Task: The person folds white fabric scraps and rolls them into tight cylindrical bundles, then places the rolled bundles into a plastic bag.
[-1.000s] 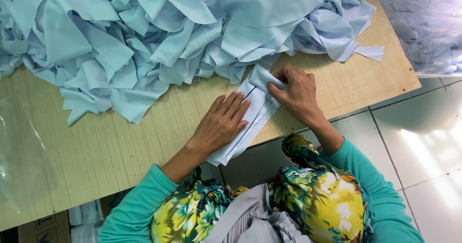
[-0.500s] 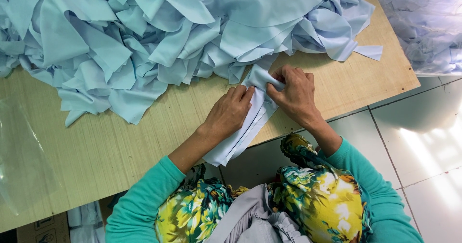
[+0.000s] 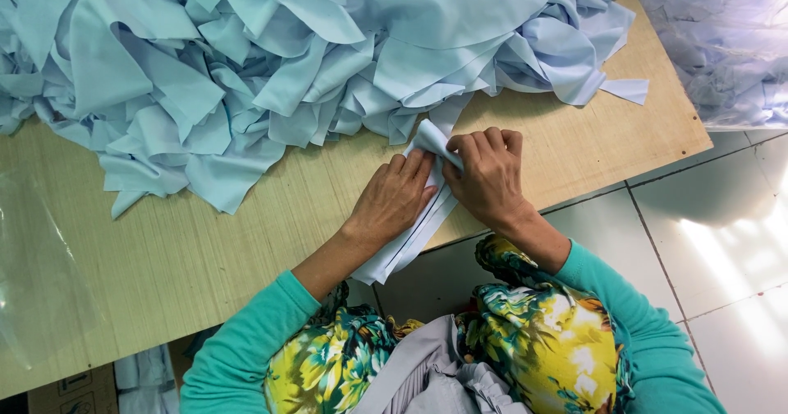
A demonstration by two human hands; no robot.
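Note:
A narrow stack of light blue fabric strips (image 3: pixel 413 237) lies at the front edge of a wooden table (image 3: pixel 205 250) and hangs over it. My left hand (image 3: pixel 394 201) presses flat on the stack's middle. My right hand (image 3: pixel 486 172) pinches the stack's far end, fingers curled over the folded cloth. Both hands touch each other at the fingertips. Just beyond them spreads a large heap of light blue fabric pieces (image 3: pixel 271 61), covering the far half of the table.
A clear plastic sheet (image 3: pixel 37 274) lies on the table's left. A clear bag of pale fabric (image 3: pixel 722 36) sits at the upper right on the white tiled floor (image 3: pixel 706 242). A cardboard box (image 3: pixel 74 391) shows under the table's front edge.
My left hand has slid up the strip stack toward my right hand, and my right hand's fingers have curled over the stack's far end.

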